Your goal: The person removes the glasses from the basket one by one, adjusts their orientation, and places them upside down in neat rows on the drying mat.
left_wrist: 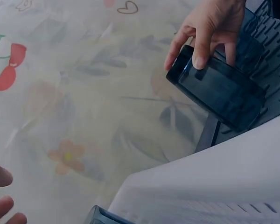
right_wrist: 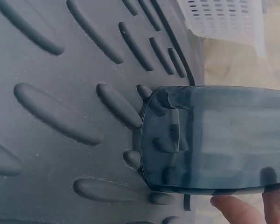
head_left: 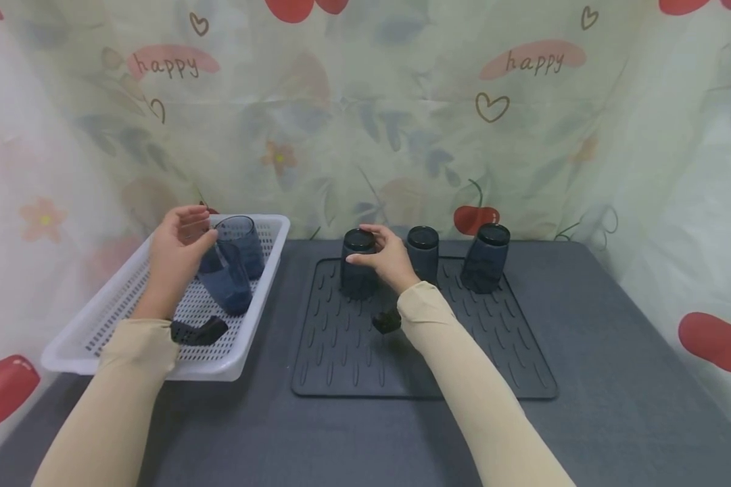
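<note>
On the ribbed black drying mat (head_left: pixel 353 365), a dark blue drinking glass (head_left: pixel 358 277) stands upside down near the back left corner. My right hand (head_left: pixel 392 260) grips it near its upturned base, thumb on the near side; in the right wrist view the glass (right_wrist: pixel 233 140) has its rim down on the mat's ridges. Over the white basket (head_left: pixel 266 291), my left hand (head_left: pixel 176 253) is held with fingers apart and nothing between them. Beside it in the basket are two more blue glasses, one leaning (head_left: pixel 226 281) and one behind it (head_left: pixel 252 247).
Two other upside-down glasses, one in the middle (head_left: pixel 423 250) and one at the right (head_left: pixel 487 260), stand along the mat's back. A dark cloth covers the table (head_left: pixel 584 352). Behind it hangs a printed curtain (head_left: pixel 353 135).
</note>
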Action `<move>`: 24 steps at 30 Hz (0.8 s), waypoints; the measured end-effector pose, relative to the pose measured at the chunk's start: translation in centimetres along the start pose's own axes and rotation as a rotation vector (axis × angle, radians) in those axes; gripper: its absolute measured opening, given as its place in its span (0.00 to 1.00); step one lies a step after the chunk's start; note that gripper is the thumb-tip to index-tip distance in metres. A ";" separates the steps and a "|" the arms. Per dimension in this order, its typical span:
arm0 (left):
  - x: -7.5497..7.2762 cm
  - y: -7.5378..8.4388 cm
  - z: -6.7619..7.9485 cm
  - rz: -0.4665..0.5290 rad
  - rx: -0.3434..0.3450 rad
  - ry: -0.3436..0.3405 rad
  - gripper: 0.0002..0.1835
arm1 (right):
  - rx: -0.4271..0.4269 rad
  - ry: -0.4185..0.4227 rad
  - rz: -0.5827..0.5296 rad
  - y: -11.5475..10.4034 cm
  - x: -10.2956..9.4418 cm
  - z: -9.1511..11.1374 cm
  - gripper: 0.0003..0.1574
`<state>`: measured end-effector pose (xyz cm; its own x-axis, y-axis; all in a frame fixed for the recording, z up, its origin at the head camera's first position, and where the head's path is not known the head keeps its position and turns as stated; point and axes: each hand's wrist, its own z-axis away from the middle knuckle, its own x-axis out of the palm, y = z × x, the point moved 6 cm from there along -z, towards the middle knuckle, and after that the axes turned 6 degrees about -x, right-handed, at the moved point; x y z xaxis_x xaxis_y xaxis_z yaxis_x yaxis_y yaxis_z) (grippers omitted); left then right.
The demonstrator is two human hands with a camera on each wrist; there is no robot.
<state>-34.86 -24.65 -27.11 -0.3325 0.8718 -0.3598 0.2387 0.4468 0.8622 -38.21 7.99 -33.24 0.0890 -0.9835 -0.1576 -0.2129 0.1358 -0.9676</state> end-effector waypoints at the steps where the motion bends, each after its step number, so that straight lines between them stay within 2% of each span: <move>1: 0.0 -0.2 -0.1 -0.013 -0.008 -0.010 0.24 | 0.001 -0.001 0.004 0.0 0.0 0.0 0.43; 8: 0.1 -1.7 -0.5 -0.081 -0.070 -0.053 0.29 | 0.008 -0.003 0.011 1.0 -0.2 -0.7 0.43; 15: 0.4 -2.8 -0.7 -0.124 -0.174 -0.097 0.36 | 0.023 -0.004 0.011 -0.5 -0.2 0.2 0.43; 20: 0.6 -3.6 -0.4 -0.139 -0.254 -0.175 0.42 | 0.024 -0.001 0.009 -0.4 -0.1 0.1 0.43; 24: 0.8 -3.9 -0.2 -0.146 -0.285 -0.248 0.47 | 0.021 0.004 -0.003 0.6 -0.1 -0.5 0.45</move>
<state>-36.27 -25.75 -30.73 -0.1056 0.8407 -0.5311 -0.0685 0.5266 0.8473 -38.78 8.06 -33.67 0.0862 -0.9844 -0.1537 -0.1924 0.1349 -0.9720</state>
